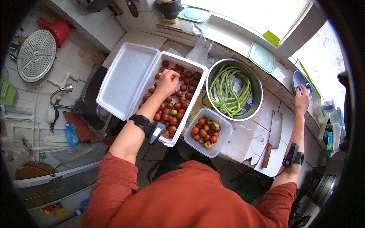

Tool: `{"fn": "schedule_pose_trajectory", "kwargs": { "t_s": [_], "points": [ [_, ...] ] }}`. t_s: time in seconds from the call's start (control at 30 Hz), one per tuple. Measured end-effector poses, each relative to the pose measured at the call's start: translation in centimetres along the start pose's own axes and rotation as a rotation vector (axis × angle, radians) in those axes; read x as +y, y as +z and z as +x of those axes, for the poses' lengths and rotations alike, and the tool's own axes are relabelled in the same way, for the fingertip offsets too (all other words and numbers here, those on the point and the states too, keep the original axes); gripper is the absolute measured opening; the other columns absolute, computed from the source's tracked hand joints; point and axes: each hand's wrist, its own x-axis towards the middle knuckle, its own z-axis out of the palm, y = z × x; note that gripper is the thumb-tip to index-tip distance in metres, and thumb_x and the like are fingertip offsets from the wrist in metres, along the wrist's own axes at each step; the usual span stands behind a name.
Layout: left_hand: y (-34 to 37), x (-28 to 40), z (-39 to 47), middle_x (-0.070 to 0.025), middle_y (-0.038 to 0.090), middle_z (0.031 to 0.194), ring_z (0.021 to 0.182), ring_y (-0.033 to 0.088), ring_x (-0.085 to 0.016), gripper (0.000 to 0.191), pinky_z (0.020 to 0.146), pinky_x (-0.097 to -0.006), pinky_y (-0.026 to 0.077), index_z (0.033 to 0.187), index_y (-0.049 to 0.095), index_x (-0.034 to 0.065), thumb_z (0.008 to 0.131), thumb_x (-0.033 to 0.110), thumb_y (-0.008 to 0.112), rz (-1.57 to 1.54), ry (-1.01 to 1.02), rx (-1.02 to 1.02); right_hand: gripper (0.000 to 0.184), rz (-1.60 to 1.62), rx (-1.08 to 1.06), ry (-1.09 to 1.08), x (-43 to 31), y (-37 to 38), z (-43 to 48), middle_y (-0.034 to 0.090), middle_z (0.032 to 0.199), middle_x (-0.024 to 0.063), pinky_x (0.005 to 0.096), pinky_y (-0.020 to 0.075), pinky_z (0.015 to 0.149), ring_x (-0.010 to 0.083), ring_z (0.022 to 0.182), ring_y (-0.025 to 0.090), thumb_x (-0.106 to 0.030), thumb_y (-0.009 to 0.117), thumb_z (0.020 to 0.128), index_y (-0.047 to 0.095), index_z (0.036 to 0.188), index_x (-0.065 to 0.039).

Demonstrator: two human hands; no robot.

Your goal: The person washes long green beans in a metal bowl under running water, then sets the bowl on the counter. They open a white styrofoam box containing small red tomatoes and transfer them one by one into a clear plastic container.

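My left hand (167,84) reaches into a white foam box (204,75) of red-brown jujubes (174,121). Its fingertips are closed around a small yellowish jujube (176,78), partly hidden by the fingers. Out to the right, my right hand (302,99) pinches a dark red jujube (298,87) over a small bowl (298,77) by the window sill. The bowl's contents are mostly hidden from me. Between the two arms, a clear plastic container (223,145) holds more jujubes (206,131), some red and some partly green.
A metal basin (258,107) of long green beans (228,94) stands behind the container. A cleaver (275,129) lies on the tiled counter, handle towards me. The foam lid (128,81) rests left of the box, near a dark sink (95,94) and faucet (61,92).
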Motion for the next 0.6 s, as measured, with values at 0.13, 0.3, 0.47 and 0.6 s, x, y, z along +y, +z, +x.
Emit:
{"fn": "schedule_pose_trajectory", "kwargs": {
  "t_s": [0.13, 0.3, 0.47, 0.6],
  "points": [
    [2.5, 2.0, 0.9, -0.0159, 0.051, 0.115, 0.104, 0.056, -0.032, 0.04, 0.089, -0.043, 0.048, 0.112, 0.058, 0.0065, 0.075, 0.012, 0.071, 0.315, 0.163, -0.051, 0.032, 0.238, -0.022, -0.129, -3.5, -3.3, -4.0, 0.064, 0.12, 0.0103, 0.0325, 0.0542, 0.079, 0.0185, 0.092, 0.065, -0.015, 0.062, 0.093, 0.064, 0.123, -0.007],
    [2.7, 3.6, 1.9, -0.0178, 0.045, 0.121, 0.116, 0.044, -0.039, 0.05, 0.094, -0.0539, 0.04, 0.121, 0.055, 0.0125, 0.074, 0.017, 0.071, 0.674, 0.211, -0.291, 0.027, 0.447, -0.137, -0.244, -7.2, -6.7, -11.6, 0.06, 0.13, 0.0087, 0.0252, 0.0556, 0.073, 0.0128, 0.094, 0.063, -0.012, 0.058, 0.097, 0.065, 0.122, -0.009],
    [1.6, 3.2, 2.2, -0.017, 0.047, 0.122, 0.113, 0.047, -0.037, 0.054, 0.09, -0.0507, 0.046, 0.124, 0.056, 0.0161, 0.073, 0.015, 0.074, 0.696, 0.356, -0.367, 0.027, 0.435, -0.241, -0.137, -9.0, -8.6, -17.4, 0.061, 0.128, 0.0058, 0.0266, 0.0536, 0.075, 0.0127, 0.098, 0.063, -0.009, 0.059, 0.096, 0.066, 0.122, -0.008],
    [2.0, 2.7, 2.1, -0.0168, 0.049, 0.119, 0.111, 0.049, -0.037, 0.049, 0.086, -0.0488, 0.051, 0.118, 0.058, 0.0138, 0.071, 0.012, 0.073, 0.724, 0.42, -0.384, 0.024, 0.513, -0.234, -0.118, -10.2, -8.8, -20.7, 0.063, 0.124, 0.0076, 0.0267, 0.0534, 0.074, 0.0133, 0.093, 0.063, -0.01, 0.06, 0.095, 0.067, 0.118, -0.006]
  ]
}}
